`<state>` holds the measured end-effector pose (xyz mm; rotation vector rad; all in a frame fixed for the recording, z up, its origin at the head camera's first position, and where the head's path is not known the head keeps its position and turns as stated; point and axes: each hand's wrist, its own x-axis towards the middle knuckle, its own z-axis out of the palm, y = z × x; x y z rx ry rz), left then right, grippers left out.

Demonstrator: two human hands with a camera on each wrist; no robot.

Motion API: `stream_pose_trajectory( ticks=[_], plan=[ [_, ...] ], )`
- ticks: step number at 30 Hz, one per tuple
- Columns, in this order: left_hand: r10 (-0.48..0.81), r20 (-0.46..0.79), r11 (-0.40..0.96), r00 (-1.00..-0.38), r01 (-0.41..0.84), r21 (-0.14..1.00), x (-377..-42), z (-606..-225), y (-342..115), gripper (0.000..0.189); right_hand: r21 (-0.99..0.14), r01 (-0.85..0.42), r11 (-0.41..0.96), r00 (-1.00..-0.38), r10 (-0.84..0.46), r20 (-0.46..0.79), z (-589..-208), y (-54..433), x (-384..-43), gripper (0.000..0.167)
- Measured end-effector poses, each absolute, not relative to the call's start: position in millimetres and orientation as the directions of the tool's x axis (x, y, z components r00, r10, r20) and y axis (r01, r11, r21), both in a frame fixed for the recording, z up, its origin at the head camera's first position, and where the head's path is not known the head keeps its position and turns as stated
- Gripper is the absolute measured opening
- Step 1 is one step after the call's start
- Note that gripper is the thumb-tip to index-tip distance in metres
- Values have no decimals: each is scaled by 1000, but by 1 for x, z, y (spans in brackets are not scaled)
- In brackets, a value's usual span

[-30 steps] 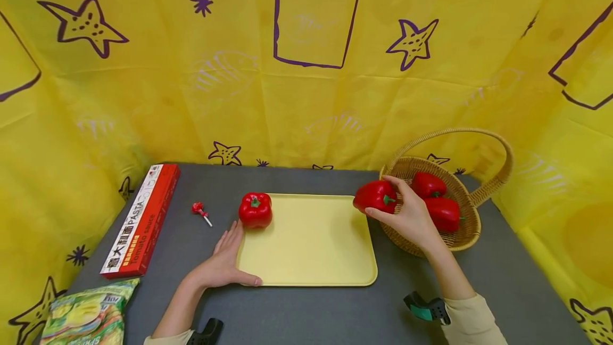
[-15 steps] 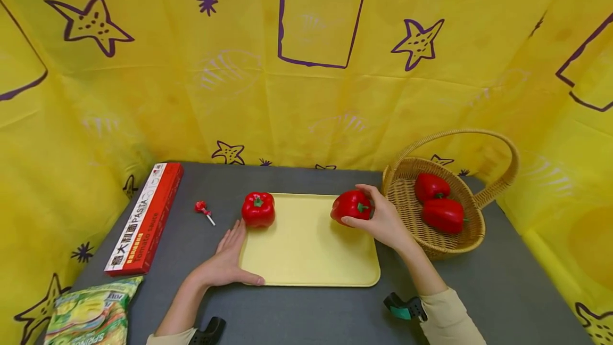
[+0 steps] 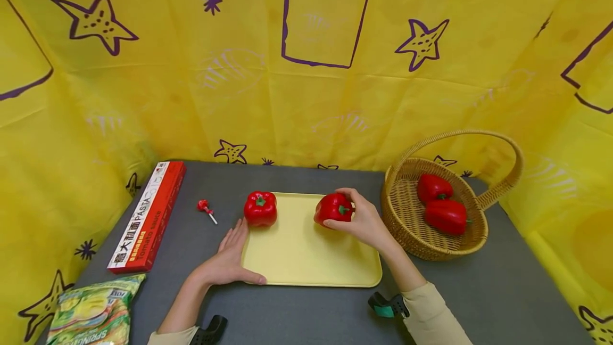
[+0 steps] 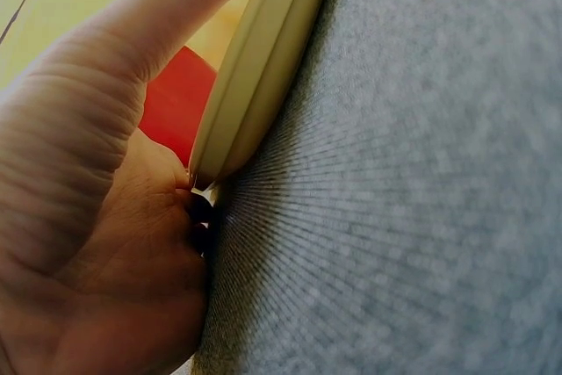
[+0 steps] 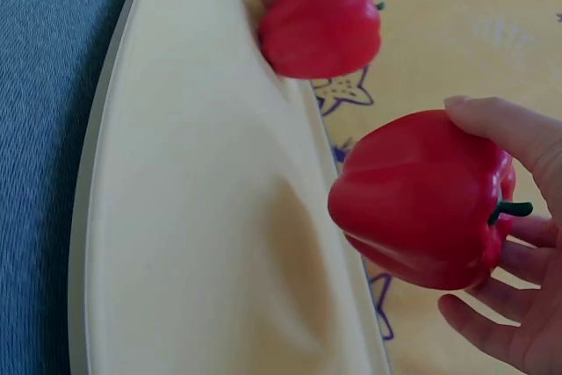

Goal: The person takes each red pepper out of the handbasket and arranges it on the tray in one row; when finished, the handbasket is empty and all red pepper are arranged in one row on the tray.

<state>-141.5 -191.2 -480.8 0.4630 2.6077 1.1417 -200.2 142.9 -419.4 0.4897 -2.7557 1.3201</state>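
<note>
A dark grey table, laid out from a pasta box on one side to a basket on the other.
Up close the table (image 3: 287,315) shows a fine-lined grain. Along its left side I see a long red-and-white box (image 3: 146,217) marked PASTA and Tomato sauce, lying at a slant; a crinkled green-and-yellow bag (image 3: 93,313) lies just below the box's near end. To the right of the box, a lollipop (image 3: 204,206) lies on its side, red head away, white stick nearer. The middle bears a flat, pale yellow tray (image 3: 306,268) with rounded corners, and right of it a woven basket (image 3: 399,228) stands upright, handle raised.
</note>
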Motion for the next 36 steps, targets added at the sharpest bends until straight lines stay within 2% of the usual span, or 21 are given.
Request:
stream_pose_trajectory(
  ticks=[7, 21, 36],
  plan=[
    [385, -117, 646, -916, 177, 743, -140, -480, -191, 142, -759, -341, 555, -932, -307, 194, -423, 128, -204, 70],
    [381, -118, 646, -917, 173, 743, -140, -479, -191, 142, -761, -280, 585, -941, -325, 97, -422, 101, -212, 75],
    [383, -131, 647, -915, 164, 745, -140, -478, -191, 141, -724, -321, 611, -921, -381, 86, -422, 81, -221, 73]
  ],
)
